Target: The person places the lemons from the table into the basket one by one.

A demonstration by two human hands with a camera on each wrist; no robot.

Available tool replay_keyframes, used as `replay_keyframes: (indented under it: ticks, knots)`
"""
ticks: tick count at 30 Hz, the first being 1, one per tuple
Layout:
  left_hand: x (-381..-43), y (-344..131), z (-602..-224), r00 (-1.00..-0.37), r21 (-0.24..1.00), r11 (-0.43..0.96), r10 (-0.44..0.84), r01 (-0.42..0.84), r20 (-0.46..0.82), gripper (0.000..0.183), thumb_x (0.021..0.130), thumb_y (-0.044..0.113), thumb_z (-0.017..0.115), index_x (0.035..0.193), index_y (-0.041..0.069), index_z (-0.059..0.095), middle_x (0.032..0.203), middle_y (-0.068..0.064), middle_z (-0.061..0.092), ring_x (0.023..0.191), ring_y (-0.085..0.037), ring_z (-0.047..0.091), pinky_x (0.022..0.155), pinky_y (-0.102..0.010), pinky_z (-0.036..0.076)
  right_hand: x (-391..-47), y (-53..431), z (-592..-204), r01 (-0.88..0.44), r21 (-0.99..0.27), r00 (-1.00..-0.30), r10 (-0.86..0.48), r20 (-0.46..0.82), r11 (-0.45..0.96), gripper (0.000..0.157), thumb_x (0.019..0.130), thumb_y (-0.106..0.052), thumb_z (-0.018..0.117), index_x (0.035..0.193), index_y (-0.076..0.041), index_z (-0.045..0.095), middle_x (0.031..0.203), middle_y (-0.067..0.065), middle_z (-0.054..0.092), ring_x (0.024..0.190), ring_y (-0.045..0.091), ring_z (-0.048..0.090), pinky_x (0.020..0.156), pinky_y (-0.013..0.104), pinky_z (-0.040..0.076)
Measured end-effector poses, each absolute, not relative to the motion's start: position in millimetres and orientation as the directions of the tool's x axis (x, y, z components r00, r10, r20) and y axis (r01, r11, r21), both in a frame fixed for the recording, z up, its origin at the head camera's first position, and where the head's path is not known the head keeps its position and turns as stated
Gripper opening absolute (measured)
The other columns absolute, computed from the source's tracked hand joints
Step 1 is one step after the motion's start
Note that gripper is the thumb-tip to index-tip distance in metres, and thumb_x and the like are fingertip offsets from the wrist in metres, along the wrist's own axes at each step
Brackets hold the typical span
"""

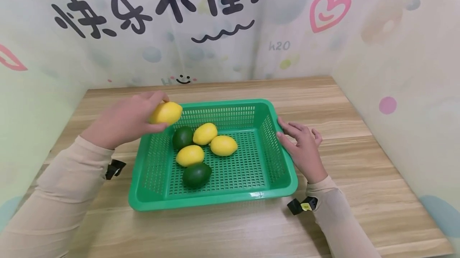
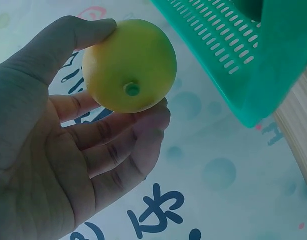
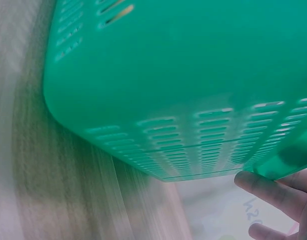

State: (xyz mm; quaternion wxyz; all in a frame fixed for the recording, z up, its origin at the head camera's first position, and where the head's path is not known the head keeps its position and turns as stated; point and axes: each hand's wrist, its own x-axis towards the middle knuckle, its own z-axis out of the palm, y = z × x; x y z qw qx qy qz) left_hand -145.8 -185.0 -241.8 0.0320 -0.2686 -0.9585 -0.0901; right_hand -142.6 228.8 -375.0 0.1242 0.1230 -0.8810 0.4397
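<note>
In the head view my left hand (image 1: 125, 118) is raised over the left back corner of a green plastic basket (image 1: 212, 201), holding a yellow lemon (image 1: 169, 113) between thumb and fingers. The left wrist view shows the stem end of that lemon (image 2: 133, 65) facing the camera, with the fingers curled under it. Inside the basket lie several more lemons (image 1: 224, 145) and two dark green, lemon-shaped fruits (image 1: 197, 175), grouped toward the left. My right hand (image 1: 303, 148) touches the basket's right rim with its fingertips, fingers loosely bent. Part of that hand is out of the right wrist view.
The basket stands on a wood-grain table (image 1: 223, 230). Behind it hangs a printed backdrop (image 1: 230, 58) with dark characters, and pale walls border both sides. Each wrist carries a small black camera (image 1: 115, 169).
</note>
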Motion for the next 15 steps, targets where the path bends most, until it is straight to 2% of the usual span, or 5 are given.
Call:
replay_keyframes:
  ticks: [5, 15]
  knots:
    - [-147.7, -180.9, -242.7, -0.834, 0.148, 0.821, 0.534, 0.551, 0.138, 0.04, 0.085, 0.018, 0.079, 0.117, 0.004, 0.059, 0.092, -0.008, 0.06, 0.069, -0.022, 0.053, 0.058, -0.037, 0.046, -143.6, 228.0, -374.2, -0.324, -0.746, -0.939, -0.105, 0.326, 0.582, 0.044, 0.102, -0.018, 0.066, 0.143, -0.007, 0.06, 0.116, 0.017, 0.074, 0.134, 0.036, 0.046, 0.111, 0.067, -0.004]
    - [-151.9, -173.2, -247.2, -0.829, 0.144, 0.817, 0.549, 0.559, 0.104, 0.044, 0.086, 0.021, 0.079, 0.12, 0.003, 0.058, 0.089, -0.007, 0.06, 0.067, -0.021, 0.053, 0.058, -0.036, 0.046, -142.4, 228.7, -374.4, -0.321, -0.75, -0.941, -0.106, 0.321, 0.579, 0.044, 0.102, -0.017, 0.067, 0.144, -0.006, 0.06, 0.116, 0.018, 0.075, 0.134, 0.037, 0.045, 0.111, 0.066, -0.004]
